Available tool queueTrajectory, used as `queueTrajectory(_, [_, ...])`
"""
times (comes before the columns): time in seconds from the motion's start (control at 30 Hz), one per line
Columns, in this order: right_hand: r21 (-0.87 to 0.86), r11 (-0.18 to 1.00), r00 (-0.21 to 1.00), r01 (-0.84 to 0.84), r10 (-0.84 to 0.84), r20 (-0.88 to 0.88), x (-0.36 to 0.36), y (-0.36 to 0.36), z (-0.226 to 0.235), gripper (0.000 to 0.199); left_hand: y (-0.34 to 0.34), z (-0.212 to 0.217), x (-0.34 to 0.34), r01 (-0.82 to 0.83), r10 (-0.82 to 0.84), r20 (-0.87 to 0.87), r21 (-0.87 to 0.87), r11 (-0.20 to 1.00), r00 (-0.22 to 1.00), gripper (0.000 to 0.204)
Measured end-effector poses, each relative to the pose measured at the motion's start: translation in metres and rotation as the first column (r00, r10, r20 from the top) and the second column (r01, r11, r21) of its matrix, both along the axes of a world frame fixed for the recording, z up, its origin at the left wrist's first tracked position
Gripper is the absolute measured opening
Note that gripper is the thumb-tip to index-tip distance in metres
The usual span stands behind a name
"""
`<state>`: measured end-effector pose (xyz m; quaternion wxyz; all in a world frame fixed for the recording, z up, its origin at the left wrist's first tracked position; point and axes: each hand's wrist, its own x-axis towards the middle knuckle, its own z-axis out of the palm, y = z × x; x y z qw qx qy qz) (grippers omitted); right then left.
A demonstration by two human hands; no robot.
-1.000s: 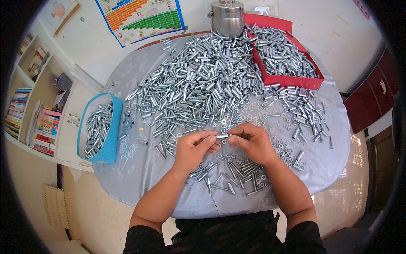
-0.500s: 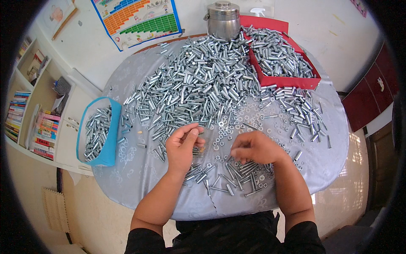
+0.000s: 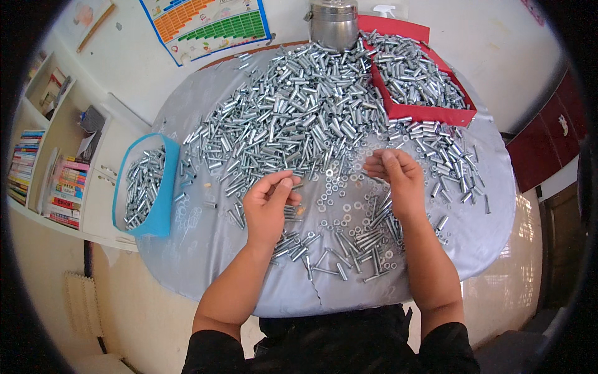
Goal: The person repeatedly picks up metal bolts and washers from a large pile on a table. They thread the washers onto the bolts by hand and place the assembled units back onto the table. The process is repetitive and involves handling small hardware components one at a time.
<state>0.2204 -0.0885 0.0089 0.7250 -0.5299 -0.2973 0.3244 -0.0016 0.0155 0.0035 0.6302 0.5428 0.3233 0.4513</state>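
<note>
My left hand (image 3: 269, 204) hovers over the near middle of the table, thumb and forefinger pinched together. A bit of silver metal shows at its fingertips, but I cannot make out whether it is held. Farther right, my right hand (image 3: 398, 179) is raised over the scattered washers (image 3: 330, 186), its fingers drawn together; what they hold, if anything, is hidden. Beyond both hands spreads a big heap of silver metal sleeves and bolts (image 3: 286, 118). Loose bolts (image 3: 358, 246) lie between my forearms, with nuts and washers among them.
A blue bin (image 3: 163, 209) of metal sleeves stands at the table's left edge. At the back right sits a red box (image 3: 430, 115) heaped with similar parts, beside a steel pot (image 3: 333, 26). A bookshelf (image 3: 71, 159) stands left of the cloth-covered table (image 3: 187, 268).
My right hand has moved up and away from the near bolts to the washers by the heap. The left hand stays nearly where it was. The whole view has shifted slightly.
</note>
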Motion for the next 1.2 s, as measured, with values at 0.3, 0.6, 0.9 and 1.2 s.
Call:
queueTrajectory(0.3, [-0.070,0.997,1.000,0.014,-0.014,0.008,0.001,-0.001,-0.001,0.026,0.012,-0.004,-0.009,-0.023,0.097,-0.249,0.284,0.959,0.964,0.014])
queueTrajectory(0.6, [-0.073,0.995,0.998,0.069,-0.068,0.006,0.006,-0.002,-0.004,0.026,0.027,0.011,-0.032,0.494,0.158,-0.766,0.541,0.681,0.623,0.016])
queueTrajectory(0.9, [-0.088,0.993,0.997,0.082,-0.080,0.024,0.006,-0.002,-0.003,0.026,0.033,0.012,-0.041,0.528,0.190,-0.818,0.509,0.680,0.543,0.010])
queueTrajectory(1.2, [-0.106,0.990,0.996,0.091,-0.089,0.020,0.010,-0.001,-0.003,0.025,0.033,0.001,-0.031,0.467,0.165,-0.751,0.550,0.692,0.640,0.010])
